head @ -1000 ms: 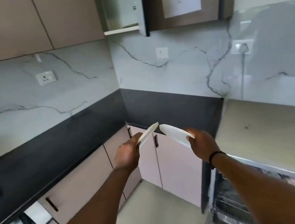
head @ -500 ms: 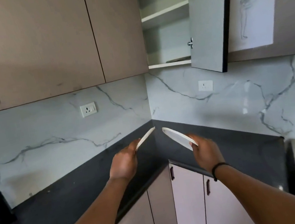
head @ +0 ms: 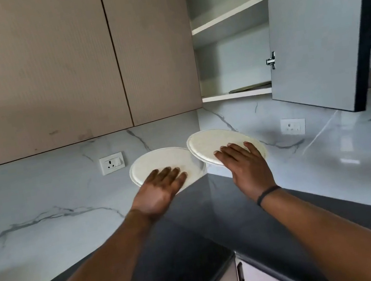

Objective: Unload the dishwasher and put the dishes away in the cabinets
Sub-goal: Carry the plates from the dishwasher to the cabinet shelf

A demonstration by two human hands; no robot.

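Note:
I hold two white plates up in front of the corner backsplash, their undersides facing me. My left hand holds the left plate with its fingers spread flat on the underside and the thumb hidden behind. My right hand, with a black band at the wrist, holds the right plate the same way. The right plate's rim overlaps the left plate's edge. Above and to the right is the open wall cabinet, whose lower shelf sits higher than both plates.
The cabinet door hangs open to the right of the shelves. A flat dark item lies on the lower shelf. Closed beige wall cabinets fill the left. The black countertop wraps the corner below, and wall sockets flank the plates.
The view has tilted up and moved closer to the corner. Both hands have risen and turned the plates from edge-on to undersides facing me.

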